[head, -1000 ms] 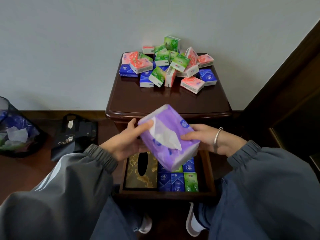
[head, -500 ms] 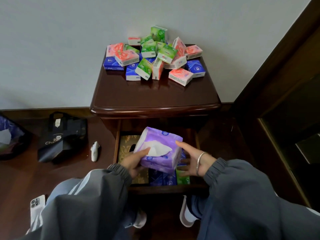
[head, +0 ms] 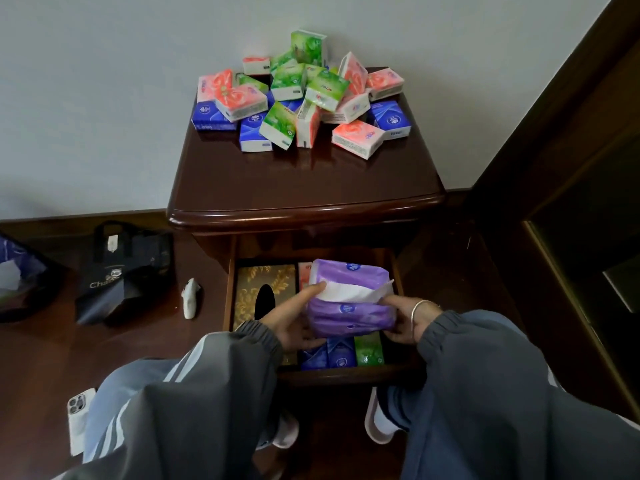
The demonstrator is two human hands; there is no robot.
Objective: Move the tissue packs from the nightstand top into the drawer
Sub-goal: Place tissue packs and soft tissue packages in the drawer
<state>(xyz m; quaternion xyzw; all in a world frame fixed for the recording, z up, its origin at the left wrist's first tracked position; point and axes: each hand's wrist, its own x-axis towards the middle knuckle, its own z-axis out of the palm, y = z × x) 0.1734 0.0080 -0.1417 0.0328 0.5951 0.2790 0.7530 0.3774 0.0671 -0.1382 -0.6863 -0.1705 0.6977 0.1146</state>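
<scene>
A large purple tissue pack [head: 349, 313] with a white tissue sticking out lies in the right half of the open drawer [head: 346, 375], on top of small blue and green packs [head: 341, 355]. My left hand [head: 291, 318] grips its left end, thumb on top. My right hand [head: 407, 317], with a silver bangle on the wrist, grips its right end. A heap of several small pink, green and blue tissue packs [head: 301, 98] sits at the back of the dark wooden nightstand top [head: 304, 188].
A gold patterned tissue box [head: 265, 289] fills the drawer's left half. On the floor to the left lie a black bag [head: 124, 271], a small white object [head: 190, 297], a phone [head: 78, 420] and a bin [head: 20, 278]. Dark wooden furniture [head: 571, 202] stands to the right.
Both hands have carried the purple pack from above the drawer down into its right half, and it has turned to lie flatter on the small packs.
</scene>
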